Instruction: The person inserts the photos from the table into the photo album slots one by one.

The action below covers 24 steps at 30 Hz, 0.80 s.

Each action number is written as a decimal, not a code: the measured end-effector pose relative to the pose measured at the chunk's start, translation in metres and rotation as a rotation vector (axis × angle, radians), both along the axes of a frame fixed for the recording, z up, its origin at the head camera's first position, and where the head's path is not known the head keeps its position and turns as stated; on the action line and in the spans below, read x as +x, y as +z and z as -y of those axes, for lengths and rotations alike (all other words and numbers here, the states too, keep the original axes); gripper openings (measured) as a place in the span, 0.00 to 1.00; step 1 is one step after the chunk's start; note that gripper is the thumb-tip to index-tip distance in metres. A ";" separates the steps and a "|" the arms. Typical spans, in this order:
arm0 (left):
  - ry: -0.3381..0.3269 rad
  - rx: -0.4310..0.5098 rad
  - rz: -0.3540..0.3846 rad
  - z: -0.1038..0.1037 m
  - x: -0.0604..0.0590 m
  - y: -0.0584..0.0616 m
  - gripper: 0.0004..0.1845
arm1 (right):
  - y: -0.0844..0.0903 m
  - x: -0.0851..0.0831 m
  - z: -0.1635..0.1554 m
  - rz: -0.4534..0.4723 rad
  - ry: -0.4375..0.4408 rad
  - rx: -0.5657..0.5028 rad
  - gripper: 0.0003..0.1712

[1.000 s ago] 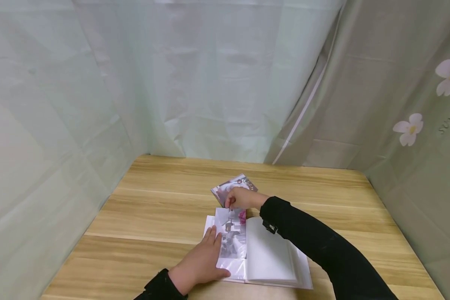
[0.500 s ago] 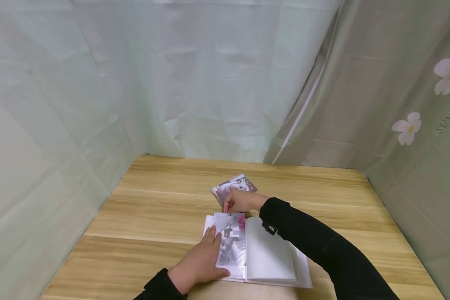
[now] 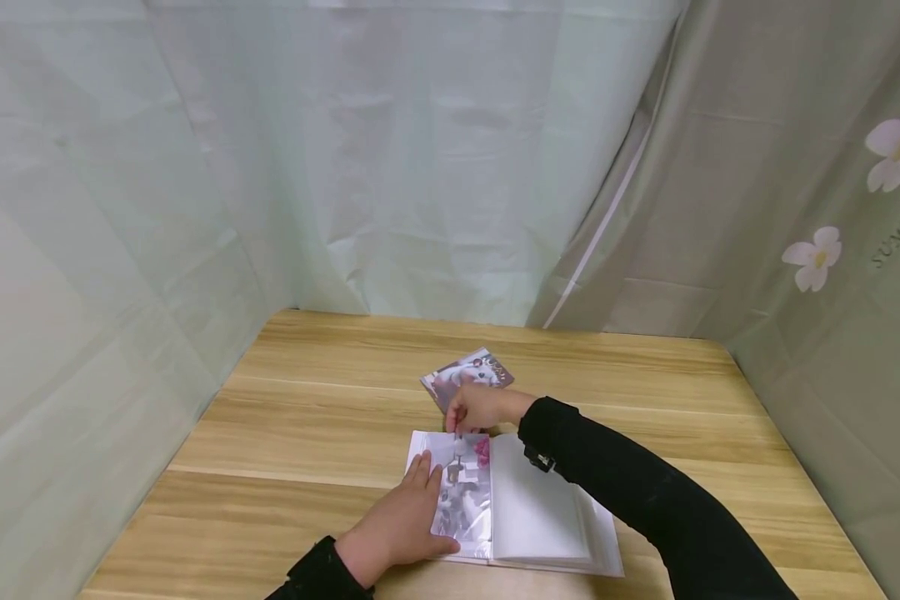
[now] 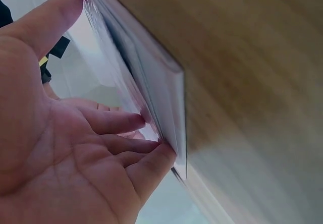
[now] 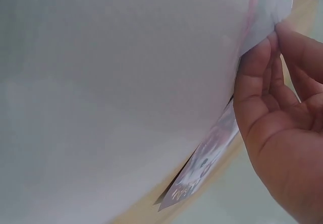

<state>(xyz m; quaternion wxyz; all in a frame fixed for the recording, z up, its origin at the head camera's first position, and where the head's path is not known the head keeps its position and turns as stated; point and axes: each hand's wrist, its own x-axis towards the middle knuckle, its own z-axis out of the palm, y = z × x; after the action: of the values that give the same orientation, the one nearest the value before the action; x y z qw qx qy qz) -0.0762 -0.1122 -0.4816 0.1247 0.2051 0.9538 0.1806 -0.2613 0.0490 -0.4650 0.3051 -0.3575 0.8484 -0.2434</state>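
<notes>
photo (image 3: 461, 483) now sunk deeper into photo album (image 3: 540, 521) sleeve — right hand (image 3: 480, 408) pinching its top edge, left hand (image 3: 401, 525) flat, pressing page; insertion nearly done.

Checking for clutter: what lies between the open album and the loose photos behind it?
Only the right hand, pinching the photo's top edge, fills the gap between white open album and small photo stack; head view shows it.

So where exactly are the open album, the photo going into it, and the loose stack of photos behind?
album (image 3: 540, 517), head view, on the blank right-hand page.
photo (image 3: 463, 487), head view, middle of the print on the left page.
stack of photos (image 3: 468, 371), head view, on the top print, beyond the right hand.
</notes>
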 end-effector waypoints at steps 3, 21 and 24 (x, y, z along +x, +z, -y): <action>0.003 0.010 0.002 0.000 0.000 0.000 0.57 | -0.001 0.001 0.000 0.023 0.008 -0.002 0.09; 0.024 0.020 0.050 -0.003 -0.002 0.004 0.59 | -0.004 0.002 0.001 0.050 0.060 0.007 0.11; 0.031 0.025 0.052 -0.004 -0.002 0.004 0.59 | -0.004 0.002 0.000 0.052 0.068 0.008 0.10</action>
<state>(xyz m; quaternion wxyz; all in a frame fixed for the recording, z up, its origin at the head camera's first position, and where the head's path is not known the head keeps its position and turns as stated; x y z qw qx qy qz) -0.0782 -0.1084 -0.4776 0.1440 0.1871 0.9510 0.1996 -0.2590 0.0487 -0.4689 0.3364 -0.3786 0.8285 -0.2388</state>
